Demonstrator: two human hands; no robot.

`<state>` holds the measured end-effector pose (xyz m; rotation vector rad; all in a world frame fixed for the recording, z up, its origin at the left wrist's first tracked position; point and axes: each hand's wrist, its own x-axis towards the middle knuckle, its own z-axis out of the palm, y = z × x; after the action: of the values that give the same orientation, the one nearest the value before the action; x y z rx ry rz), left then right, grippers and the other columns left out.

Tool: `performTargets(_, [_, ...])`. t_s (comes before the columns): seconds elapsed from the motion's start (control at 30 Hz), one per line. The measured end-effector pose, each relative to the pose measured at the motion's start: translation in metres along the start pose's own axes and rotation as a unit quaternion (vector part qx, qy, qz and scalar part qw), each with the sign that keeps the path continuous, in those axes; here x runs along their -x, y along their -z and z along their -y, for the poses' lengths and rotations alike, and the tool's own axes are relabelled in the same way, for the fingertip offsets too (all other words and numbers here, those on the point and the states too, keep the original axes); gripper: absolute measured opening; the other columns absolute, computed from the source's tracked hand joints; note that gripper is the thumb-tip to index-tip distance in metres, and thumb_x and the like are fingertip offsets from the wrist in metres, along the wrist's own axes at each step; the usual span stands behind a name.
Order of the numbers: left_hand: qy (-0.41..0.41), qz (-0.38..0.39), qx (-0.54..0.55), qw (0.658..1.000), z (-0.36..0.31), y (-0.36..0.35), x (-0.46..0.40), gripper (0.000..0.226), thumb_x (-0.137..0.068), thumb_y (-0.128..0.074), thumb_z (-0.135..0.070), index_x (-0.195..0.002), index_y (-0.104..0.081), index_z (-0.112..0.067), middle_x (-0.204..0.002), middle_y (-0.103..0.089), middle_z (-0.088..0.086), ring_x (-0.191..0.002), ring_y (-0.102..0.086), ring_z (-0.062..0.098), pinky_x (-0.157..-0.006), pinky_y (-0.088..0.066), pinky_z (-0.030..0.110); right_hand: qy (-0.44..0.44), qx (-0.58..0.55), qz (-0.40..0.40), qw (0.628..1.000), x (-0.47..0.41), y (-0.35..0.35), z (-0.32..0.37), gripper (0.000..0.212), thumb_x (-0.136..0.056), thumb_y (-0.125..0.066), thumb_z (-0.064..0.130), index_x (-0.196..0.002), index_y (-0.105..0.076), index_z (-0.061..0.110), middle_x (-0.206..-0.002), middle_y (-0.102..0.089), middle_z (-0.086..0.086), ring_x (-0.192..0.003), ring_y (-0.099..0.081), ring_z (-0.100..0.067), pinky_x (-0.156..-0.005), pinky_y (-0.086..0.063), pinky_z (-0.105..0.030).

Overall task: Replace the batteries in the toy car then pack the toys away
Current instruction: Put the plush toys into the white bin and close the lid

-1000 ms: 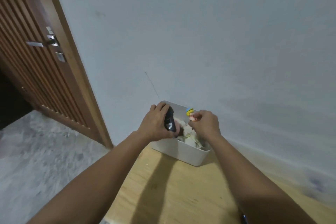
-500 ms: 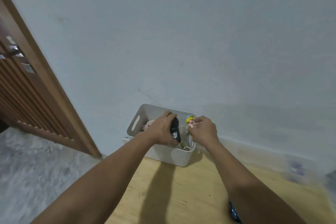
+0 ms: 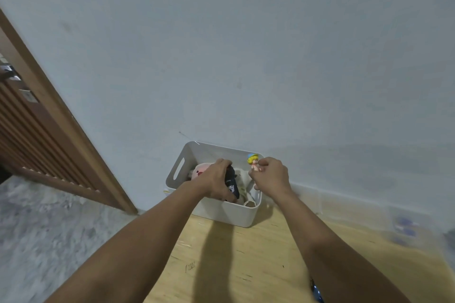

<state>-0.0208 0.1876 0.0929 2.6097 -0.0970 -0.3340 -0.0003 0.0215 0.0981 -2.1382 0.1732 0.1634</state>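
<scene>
A white plastic bin (image 3: pixel 236 214) with a slot handle stands at the far edge of the wooden table, against the wall. My left hand (image 3: pixel 214 181) is shut on a black toy car (image 3: pixel 232 184) with white lettering, held low inside the bin. My right hand (image 3: pixel 270 176) pinches a small doll figure (image 3: pixel 253 161) with yellow hair and a blue hat over the bin's right rim. A pink plush toy (image 3: pixel 200 170) and pale soft toys (image 3: pixel 243 179) lie in the bin, partly hidden by my hands.
The wooden table (image 3: pixel 246 265) runs toward me from the bin. A pale wall (image 3: pixel 246 56) rises right behind the bin. To the left are a brown slatted door (image 3: pixel 37 130) and grey stone floor (image 3: pixel 49 229). A blue object (image 3: pixel 316 293) peeks from under my right forearm.
Both hands have sunk lower into the bin with the car and the doll. The view has swung right, so the whole bin and less of the door show.
</scene>
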Motion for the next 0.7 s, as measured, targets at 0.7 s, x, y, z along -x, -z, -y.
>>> performTargets(0.7, [0.036,0.098,-0.056,0.993,0.027,-0.002,-0.015,0.058,-0.074,-0.078,-0.027,-0.127,-0.06,-0.015,-0.122,-0.062,0.005,-0.113,-0.057,0.026,-0.092,-0.048,0.031,0.021,0.164,0.018,0.986,-0.007,-0.012,0.007,0.028,-0.08,-0.069,0.027,-0.104,-0.066,0.013,-0.106,-0.067,-0.01,-0.101,-0.061,-0.029,-0.082,-0.051,-0.033])
